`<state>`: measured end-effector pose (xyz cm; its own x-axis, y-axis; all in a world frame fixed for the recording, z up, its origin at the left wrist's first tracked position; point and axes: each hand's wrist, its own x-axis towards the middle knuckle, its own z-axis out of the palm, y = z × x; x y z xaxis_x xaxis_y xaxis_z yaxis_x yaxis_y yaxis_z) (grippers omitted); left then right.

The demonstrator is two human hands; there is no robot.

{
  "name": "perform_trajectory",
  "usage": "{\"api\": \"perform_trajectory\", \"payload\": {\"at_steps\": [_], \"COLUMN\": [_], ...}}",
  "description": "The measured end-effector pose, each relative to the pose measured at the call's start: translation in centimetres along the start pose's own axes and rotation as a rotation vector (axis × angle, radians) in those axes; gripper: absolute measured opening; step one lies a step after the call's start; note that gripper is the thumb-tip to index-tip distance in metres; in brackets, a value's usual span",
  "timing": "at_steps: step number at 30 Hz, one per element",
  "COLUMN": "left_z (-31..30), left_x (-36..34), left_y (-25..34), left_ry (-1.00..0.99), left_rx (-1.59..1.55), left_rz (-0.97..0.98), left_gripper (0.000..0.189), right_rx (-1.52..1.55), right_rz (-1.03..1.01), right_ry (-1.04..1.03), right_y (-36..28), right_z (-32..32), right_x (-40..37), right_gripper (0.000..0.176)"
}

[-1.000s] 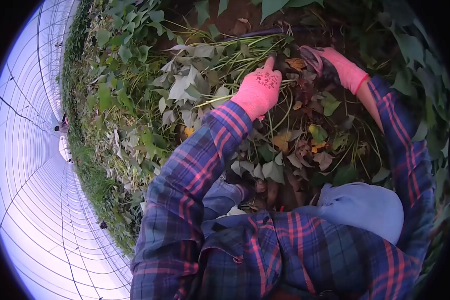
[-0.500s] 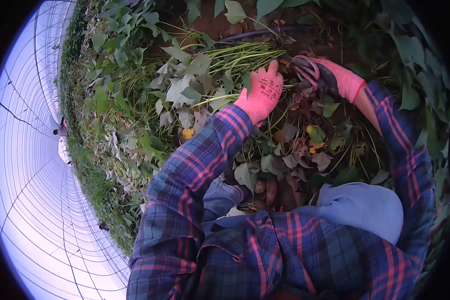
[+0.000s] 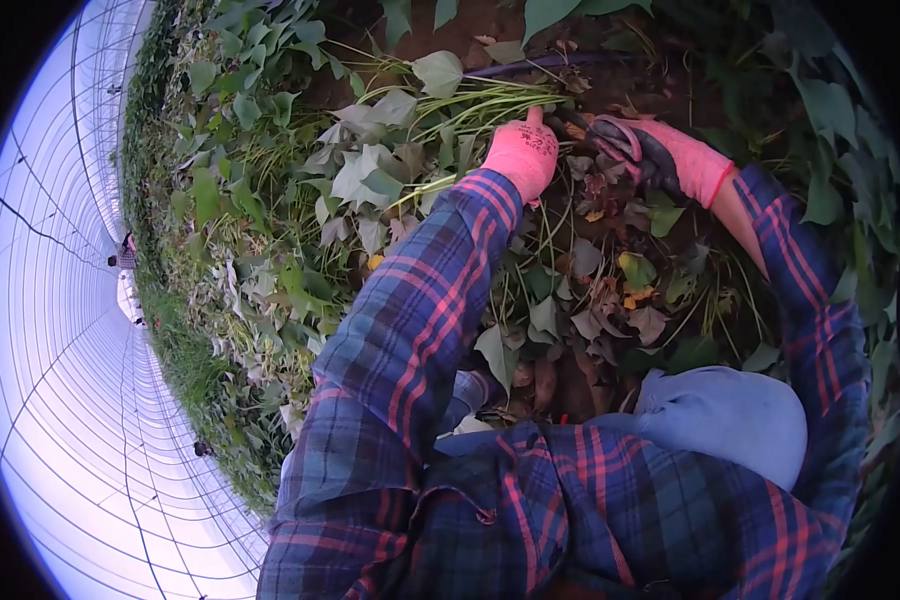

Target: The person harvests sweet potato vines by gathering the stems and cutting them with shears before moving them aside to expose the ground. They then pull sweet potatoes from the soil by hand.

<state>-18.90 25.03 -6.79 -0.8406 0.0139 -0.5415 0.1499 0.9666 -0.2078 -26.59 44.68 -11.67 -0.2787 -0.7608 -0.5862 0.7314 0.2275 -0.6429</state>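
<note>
My left hand (image 3: 523, 157), in a pink glove with dark print on its back, is closed over a bundle of long green sweet potato vine stems (image 3: 485, 103). One finger points away from me along the bundle; the other fingers are largely hidden. To its right, my right hand (image 3: 660, 155), in a pink glove with a dark palm, has its fingers curled inward close to the stem ends. What it holds, if anything, I cannot make out. Wilted brown and yellow leaves (image 3: 610, 285) lie below both hands.
Reddish sweet potatoes (image 3: 545, 385) lie on the soil near my bent knee (image 3: 725, 415). A dark hose (image 3: 540, 65) runs behind the stems. Dense vines (image 3: 270, 200) spread left, under an arched greenhouse cover (image 3: 60, 330). Another person (image 3: 123, 255) is far off.
My left hand has shifted slightly away from me, and its wrist has turned. The stems beside it have moved a little. My right hand stays in nearly the same place.
</note>
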Motion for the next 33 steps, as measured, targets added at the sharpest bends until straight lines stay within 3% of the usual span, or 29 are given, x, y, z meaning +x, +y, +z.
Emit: {"api": "perform_trajectory", "payload": {"at_steps": [3,6,13,15,16,18,19,21,25,27,28,30,33], "left_z": [-0.8,-0.8,-0.9,-1.1,-1.2,-1.4,-1.4,-1.4,-1.7,-2.0,-2.2,-3.4,-4.0], "left_x": [-0.1,-0.2,-0.8,-1.0,-1.1,-1.4,-1.7,-2.6,-9.1,-13.5,-15.5,-19.1,-24.5], "left_y": [-0.2,0.3,0.6,0.6,0.5,0.6,0.5,0.3,-1.5,-4.0,-5.4,-8.0,-12.8], "left_ry": [-0.064,-0.008,0.024,0.028,0.026,0.019,0.017,0.03,0.2,0.239,0.252,0.214,0.297], "left_rx": [0.021,-0.042,-0.056,-0.066,-0.067,-0.067,-0.068,-0.118,-0.177,-0.264,-0.336,-0.625,-0.749], "left_rz": [0.035,-0.001,0.022,0.034,0.032,0.035,0.034,0.083,0.261,0.327,0.325,0.154,-0.029], "left_gripper": [0.03,0.029,0.03,0.03,0.03,0.034,0.034,0.042,0.054,0.057,0.058,0.055,0.047], "right_rx": [-0.087,-0.038,-0.122,-0.789,-0.789,-1.059,-1.058,-0.356,-0.467,-0.886,-0.887,-0.951,-0.908], "right_rz": [-0.041,0.04,-0.007,-0.322,-0.321,-0.824,-0.822,0.075,-0.091,-0.521,-0.521,-0.24,-0.286], "right_ry": [0.048,0.048,-0.009,0.006,0.003,0.073,0.071,0.178,0.103,0.08,0.075,0.087,0.131], "right_y": [0.0,-0.1,0.0,1.6,2.6,3.2,3.5,0.9,-0.6,-1.0,-1.0,-1.1,-0.4], "right_z": [0.6,0.6,0.5,-1.0,-1.9,-2.4,-2.7,0.1,1.6,2.0,1.8,0.4,-0.9], "right_x": [-0.7,0.0,0.6,3.4,4.2,4.3,4.3,1.2,-2.3,-3.3,-3.1,-2.3,-2.1], "right_gripper": [0.032,0.031,0.028,0.029,0.029,0.031,0.031,0.032,0.028,0.032,0.032,0.034,0.036]}}
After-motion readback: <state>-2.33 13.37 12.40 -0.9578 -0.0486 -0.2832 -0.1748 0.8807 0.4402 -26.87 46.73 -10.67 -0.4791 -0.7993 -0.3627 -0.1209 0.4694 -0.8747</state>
